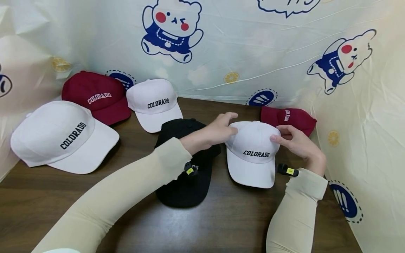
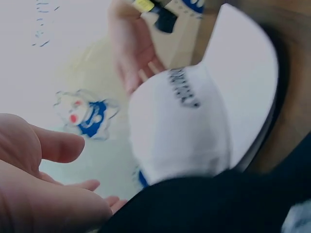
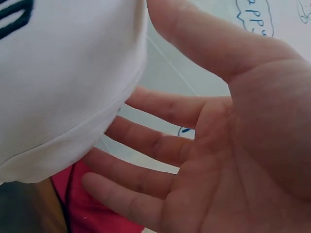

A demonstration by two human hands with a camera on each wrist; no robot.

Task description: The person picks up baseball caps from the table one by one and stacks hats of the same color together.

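A white baseball cap (image 1: pixel 253 140) with dark COLORADO lettering sits right of the middle of the table, its brim toward me. My left hand (image 1: pixel 216 130) is at the cap's left side, fingers extended and thumb apart; the left wrist view shows a gap between this hand (image 2: pixel 53 179) and the white cap (image 2: pixel 180 126). On the other side is my right hand (image 1: pixel 299 144), its thumb tip at the crown's right edge. Loosely spread fingers (image 3: pixel 150 141) reach behind the cap's edge in the right wrist view. Under my left forearm lies a black cap (image 1: pixel 183 191), partly hidden.
Behind the right hand, a dark red cap (image 1: pixel 295 119) lies against the curtain. At the left are a large-looking white cap (image 1: pixel 60 135), another dark red cap (image 1: pixel 95 93) and a smaller-looking white cap (image 1: pixel 154 102). A printed curtain (image 1: pixel 240 42) borders the wooden table (image 1: pixel 139 225).
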